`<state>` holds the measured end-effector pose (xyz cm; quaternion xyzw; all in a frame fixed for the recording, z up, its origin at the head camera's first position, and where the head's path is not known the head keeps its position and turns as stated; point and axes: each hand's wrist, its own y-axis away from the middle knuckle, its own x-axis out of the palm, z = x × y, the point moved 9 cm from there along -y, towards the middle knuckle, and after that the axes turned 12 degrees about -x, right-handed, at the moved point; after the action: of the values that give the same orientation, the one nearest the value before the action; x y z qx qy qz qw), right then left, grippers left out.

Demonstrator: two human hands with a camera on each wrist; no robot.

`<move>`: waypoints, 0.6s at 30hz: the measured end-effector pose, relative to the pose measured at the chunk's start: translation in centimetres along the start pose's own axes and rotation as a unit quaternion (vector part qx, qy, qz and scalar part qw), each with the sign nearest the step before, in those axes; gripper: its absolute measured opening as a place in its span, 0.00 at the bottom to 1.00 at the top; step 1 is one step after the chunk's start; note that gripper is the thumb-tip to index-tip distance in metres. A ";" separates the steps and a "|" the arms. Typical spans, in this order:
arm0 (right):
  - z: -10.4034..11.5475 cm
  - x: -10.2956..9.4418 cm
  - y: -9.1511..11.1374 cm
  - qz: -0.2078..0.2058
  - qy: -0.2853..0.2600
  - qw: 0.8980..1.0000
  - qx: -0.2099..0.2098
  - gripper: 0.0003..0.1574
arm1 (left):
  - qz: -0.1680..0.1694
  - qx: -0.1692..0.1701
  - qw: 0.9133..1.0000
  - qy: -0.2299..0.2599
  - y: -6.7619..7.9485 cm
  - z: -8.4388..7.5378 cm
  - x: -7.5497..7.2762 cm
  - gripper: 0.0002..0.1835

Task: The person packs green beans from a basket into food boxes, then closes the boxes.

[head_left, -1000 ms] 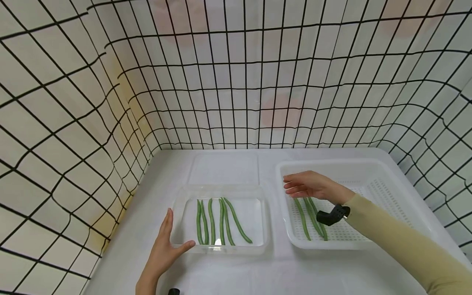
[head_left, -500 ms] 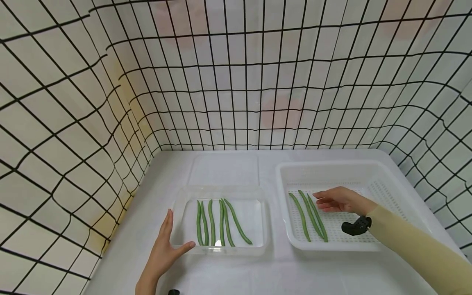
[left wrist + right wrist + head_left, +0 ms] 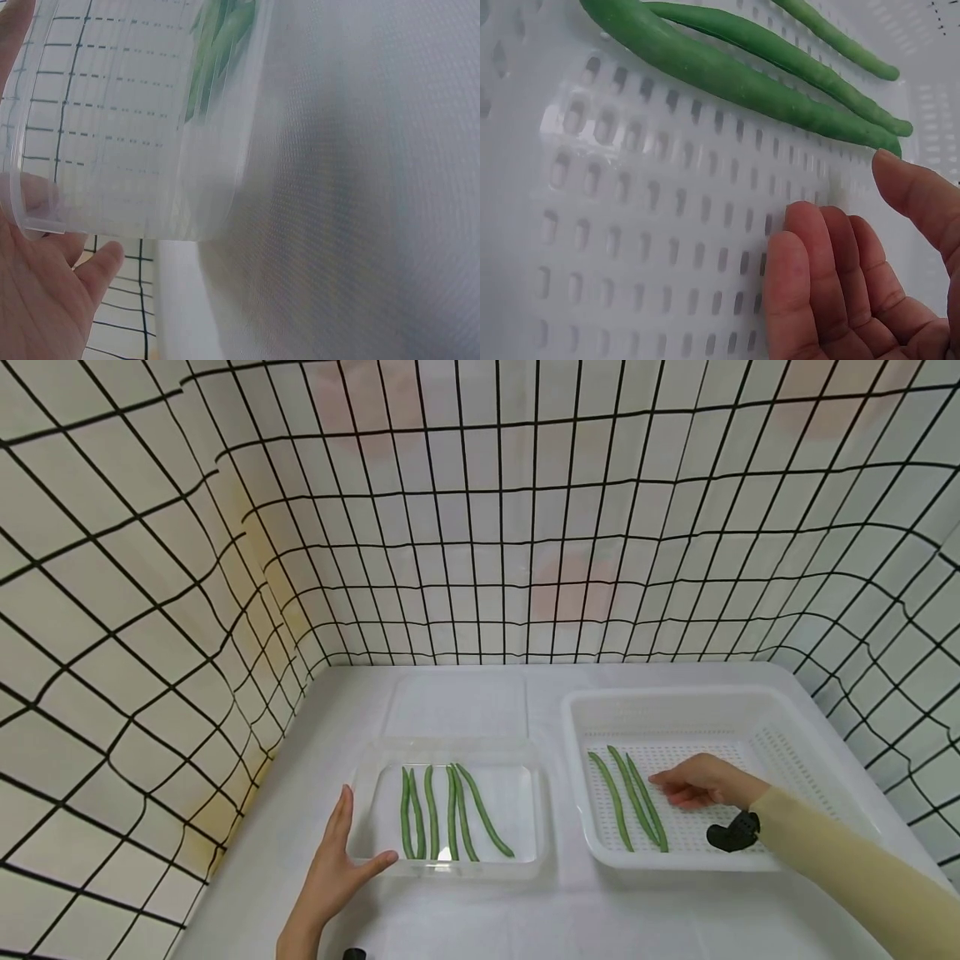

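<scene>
A clear plastic container (image 3: 534,827) holds several green beans (image 3: 452,810) laid lengthwise. At its front left corner is my left hand (image 3: 330,864), thumb and fingers spread along two sides. In the left wrist view this hand (image 3: 45,292) is against the container's corner and rim (image 3: 37,225). Inside the white perforated basket (image 3: 757,693), my right hand (image 3: 708,781) is low, just right of 3 green beans (image 3: 637,802). The right wrist view shows its thumb (image 3: 915,187) at the end of the nearest bean (image 3: 742,82), fingers bent and nothing between them; contact is unclear.
A faint clear, flat rectangular piece (image 3: 457,704) lies behind the container. Black wire grid (image 3: 510,539) rises at the back and both sides of the white-covered table (image 3: 480,918). A black wrist device (image 3: 733,832) sits at the right sleeve.
My right hand has moved right and down, from above the beans' far ends to beside the rightmost bean, and its fingers have bent. My left hand has stayed in place.
</scene>
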<state>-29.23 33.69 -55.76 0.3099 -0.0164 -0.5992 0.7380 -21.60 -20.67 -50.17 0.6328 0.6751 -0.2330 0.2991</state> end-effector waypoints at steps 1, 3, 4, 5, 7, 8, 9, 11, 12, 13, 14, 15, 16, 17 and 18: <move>0.0 0.1 -0.1 0.000 0.003 1.000 0.000 0.18 | 0.000 0.000 1.000 0.000 0.0 0.0 0.0 0.66; 0.0 0.3 -0.2 -0.002 0.012 1.000 0.000 0.18 | 0.000 0.000 1.000 0.000 0.0 0.0 0.0 0.66; 0.0 0.4 -0.2 -0.003 0.015 1.000 0.001 0.17 | 0.000 0.000 1.000 0.000 0.0 0.0 0.0 0.66; 0.1 0.5 -0.3 -0.005 0.019 1.000 0.001 0.17 | -0.001 0.000 1.000 0.001 0.0 0.0 0.0 0.66; 0.4 0.8 -0.4 -0.005 0.028 1.000 -0.004 0.16 | -0.001 0.000 1.000 0.000 0.0 0.0 0.0 0.66; 0.5 0.9 -0.4 -0.004 0.032 0.999 -0.005 0.16 | -0.001 0.000 1.000 0.000 0.0 0.0 0.0 0.66; 0.6 1.0 -0.5 -0.003 0.035 0.999 -0.005 0.16 | -0.001 0.000 1.000 0.000 0.0 0.0 0.0 0.66; 0.7 1.2 -0.6 -0.003 0.037 0.999 -0.004 0.16 | -0.001 0.000 1.000 -0.001 -0.1 0.0 0.0 0.66; 0.8 1.3 -0.6 -0.002 0.039 0.999 -0.004 0.16 | 0.000 0.000 1.000 -0.001 -0.1 0.0 0.1 0.66; 0.9 1.4 -0.6 0.000 0.039 0.999 -0.004 0.16 | 0.000 0.000 1.000 -0.002 0.0 0.0 0.1 0.66; 0.9 1.5 -0.7 0.000 0.039 0.999 -0.003 0.16 | 0.000 0.000 1.000 -0.002 0.0 0.0 0.1 0.66; 0.9 1.6 -0.7 -0.001 0.038 0.999 0.000 0.16 | 0.000 0.000 1.000 -0.002 0.0 0.0 0.1 0.66; 0.9 1.7 -0.7 0.001 0.039 0.999 -0.001 0.15 | -0.001 0.001 1.000 -0.002 0.0 0.0 0.0 0.66; 1.0 1.8 -0.6 0.003 0.040 0.999 -0.003 0.15 | -0.001 0.001 1.000 -0.002 0.0 0.0 0.0 0.66; 1.1 1.9 -0.6 0.005 0.041 0.999 -0.007 0.15 | -0.001 0.000 1.000 -0.003 0.0 0.0 0.0 0.66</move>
<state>-29.69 31.46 -55.80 0.3292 0.0166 -0.5822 0.7432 -21.64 -20.64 -50.16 0.6313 0.6752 -0.2352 0.3003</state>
